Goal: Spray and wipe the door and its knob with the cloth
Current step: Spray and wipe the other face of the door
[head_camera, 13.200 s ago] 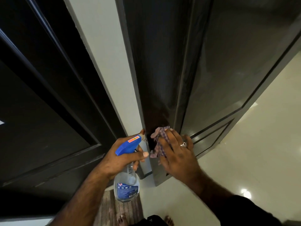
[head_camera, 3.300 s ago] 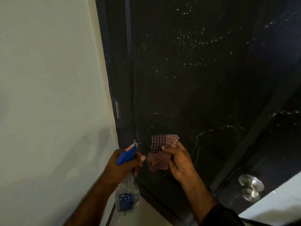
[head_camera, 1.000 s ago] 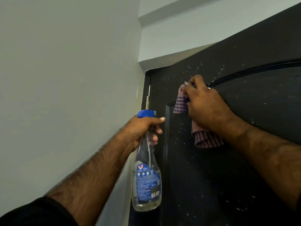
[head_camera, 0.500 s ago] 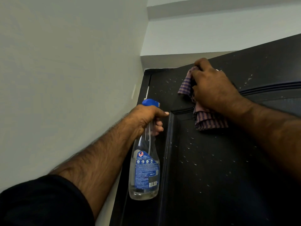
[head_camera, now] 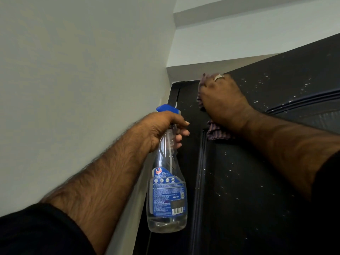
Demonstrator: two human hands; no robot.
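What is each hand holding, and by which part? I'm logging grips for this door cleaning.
Left hand grips the spray bottle by its neck, under the blue trigger head. Right hand presses the bunched cloth against the door.

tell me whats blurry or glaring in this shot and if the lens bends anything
Head view: the right hand and checked cloth are motion-smeared; spray droplets streak on the dark door; the spray bottle label is sharp; lighting is dim, no strong glare; the wide lens bows the door's moulding.
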